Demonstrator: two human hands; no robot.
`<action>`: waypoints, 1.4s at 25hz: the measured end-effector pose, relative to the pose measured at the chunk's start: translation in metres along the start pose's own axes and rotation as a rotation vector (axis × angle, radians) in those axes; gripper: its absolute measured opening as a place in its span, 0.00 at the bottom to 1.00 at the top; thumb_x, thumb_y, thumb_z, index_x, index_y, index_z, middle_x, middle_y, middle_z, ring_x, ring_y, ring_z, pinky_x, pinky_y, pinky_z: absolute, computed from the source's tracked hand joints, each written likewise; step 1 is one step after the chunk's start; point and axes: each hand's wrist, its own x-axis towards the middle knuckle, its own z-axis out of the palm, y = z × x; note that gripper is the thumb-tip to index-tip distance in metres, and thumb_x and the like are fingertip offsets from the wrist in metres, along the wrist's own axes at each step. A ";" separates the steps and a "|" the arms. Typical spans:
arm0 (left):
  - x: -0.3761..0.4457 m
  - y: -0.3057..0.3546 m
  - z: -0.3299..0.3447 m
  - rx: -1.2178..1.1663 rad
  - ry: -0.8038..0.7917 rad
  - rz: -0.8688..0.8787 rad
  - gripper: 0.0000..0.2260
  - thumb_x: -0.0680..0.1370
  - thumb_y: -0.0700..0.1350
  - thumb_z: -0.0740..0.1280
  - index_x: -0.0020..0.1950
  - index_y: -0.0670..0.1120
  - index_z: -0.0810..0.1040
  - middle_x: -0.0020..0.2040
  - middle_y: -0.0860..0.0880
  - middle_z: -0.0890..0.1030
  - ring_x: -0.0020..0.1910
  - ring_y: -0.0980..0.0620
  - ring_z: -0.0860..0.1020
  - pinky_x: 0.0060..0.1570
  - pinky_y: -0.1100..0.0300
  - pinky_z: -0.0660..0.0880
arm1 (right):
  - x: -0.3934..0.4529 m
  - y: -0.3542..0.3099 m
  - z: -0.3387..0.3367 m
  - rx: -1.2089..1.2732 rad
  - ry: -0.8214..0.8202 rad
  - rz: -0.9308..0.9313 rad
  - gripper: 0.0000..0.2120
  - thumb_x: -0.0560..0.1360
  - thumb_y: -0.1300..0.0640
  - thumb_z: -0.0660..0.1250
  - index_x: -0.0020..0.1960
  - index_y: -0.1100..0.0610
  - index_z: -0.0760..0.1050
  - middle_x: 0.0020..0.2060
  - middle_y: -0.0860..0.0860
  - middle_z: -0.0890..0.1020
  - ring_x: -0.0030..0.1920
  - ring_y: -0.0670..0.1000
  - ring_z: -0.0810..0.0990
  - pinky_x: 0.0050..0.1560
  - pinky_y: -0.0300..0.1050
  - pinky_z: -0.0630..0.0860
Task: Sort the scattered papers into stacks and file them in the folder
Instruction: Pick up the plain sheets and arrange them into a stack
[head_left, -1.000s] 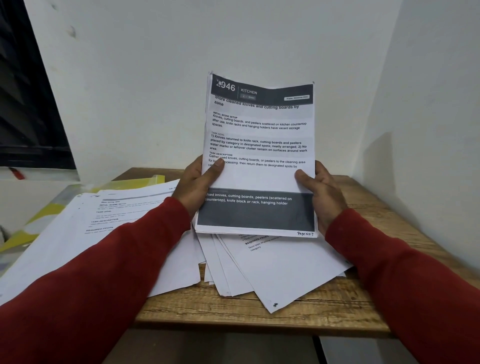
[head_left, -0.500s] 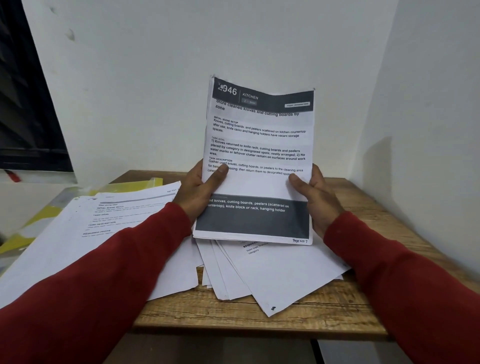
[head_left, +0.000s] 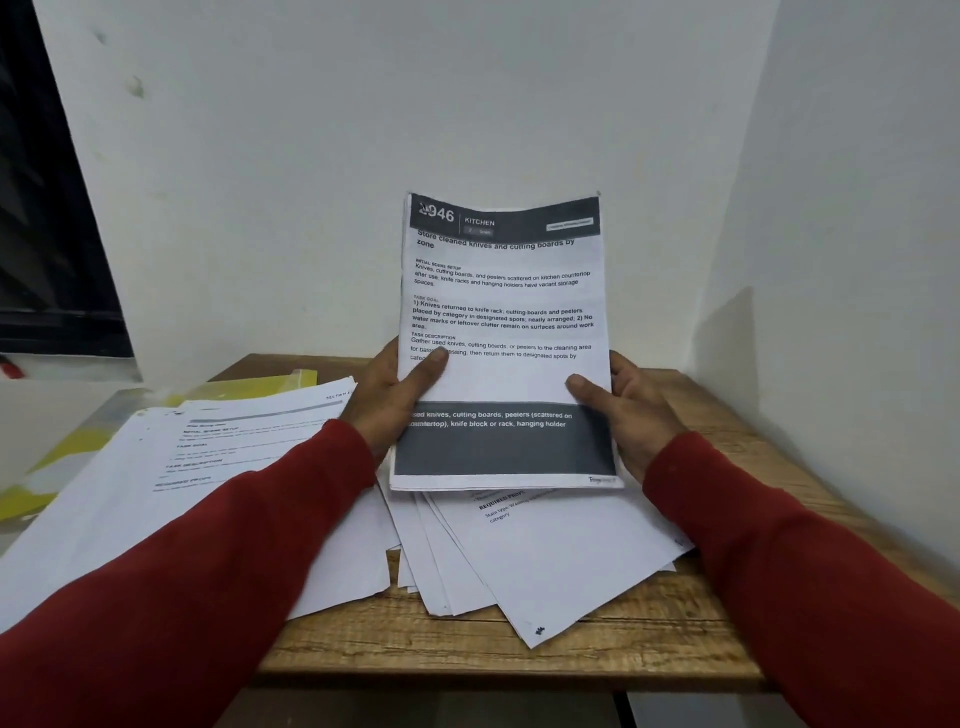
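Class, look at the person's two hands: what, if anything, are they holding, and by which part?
Both hold the upright sheaf of papers: the left hand grips its left edge, the right hand its right edge, both at the lower half.

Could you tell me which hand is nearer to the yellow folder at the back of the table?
Left. The left hand grips the held stack's left edge, just right of the yellow folder; the right hand grips the far edge, farther away.

walls: plain white wall ahead of me, meeting another at my right | window: dark window at left | furniture: wooden counter in the corner
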 end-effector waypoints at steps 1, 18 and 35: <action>-0.002 0.002 0.002 -0.032 -0.042 -0.059 0.12 0.81 0.53 0.64 0.62 0.49 0.77 0.52 0.53 0.85 0.48 0.49 0.84 0.44 0.53 0.81 | 0.002 -0.005 -0.007 -0.011 0.039 0.005 0.14 0.78 0.68 0.65 0.61 0.57 0.77 0.54 0.55 0.85 0.51 0.54 0.84 0.56 0.49 0.80; -0.007 -0.016 -0.005 0.900 -0.672 0.145 0.14 0.71 0.60 0.75 0.55 0.62 0.82 0.58 0.61 0.78 0.45 0.66 0.74 0.45 0.71 0.68 | 0.046 -0.073 -0.173 -1.610 0.011 0.597 0.28 0.79 0.55 0.67 0.76 0.58 0.63 0.75 0.55 0.66 0.74 0.57 0.66 0.73 0.49 0.60; 0.001 -0.024 -0.010 0.984 -0.504 0.110 0.13 0.72 0.62 0.72 0.53 0.61 0.82 0.58 0.58 0.78 0.46 0.64 0.74 0.49 0.70 0.71 | 0.026 -0.039 -0.028 -1.389 -0.279 0.361 0.22 0.75 0.36 0.66 0.65 0.43 0.70 0.57 0.50 0.79 0.50 0.52 0.81 0.49 0.48 0.81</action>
